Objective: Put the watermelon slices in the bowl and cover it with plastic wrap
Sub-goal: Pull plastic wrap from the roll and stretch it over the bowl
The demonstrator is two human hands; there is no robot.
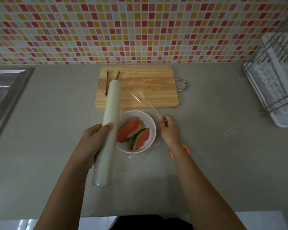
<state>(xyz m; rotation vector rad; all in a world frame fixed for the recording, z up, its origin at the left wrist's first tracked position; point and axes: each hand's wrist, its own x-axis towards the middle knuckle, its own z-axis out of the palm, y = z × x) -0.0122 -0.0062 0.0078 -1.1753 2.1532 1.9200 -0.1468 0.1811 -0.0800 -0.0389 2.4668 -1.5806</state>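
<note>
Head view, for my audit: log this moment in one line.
left hand grips wrap roll | right hand pinches film | watermelon slices in bowl

Hidden behind roll (109, 130) were: left rim of bowl (150, 121), part of tongs (106, 83), fingers of left hand (91, 138). Sink (5, 90) was cut by left edge, rack (276, 83) by right. Edges of film (140, 98) were too faint to trace.

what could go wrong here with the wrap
The film, pinched by the right hand at one bunched corner, may cling to itself and wrinkle rather than spread over the bowl. The roll, gripped by the left hand, sits close by the bowl's rim and might knock it.
</note>
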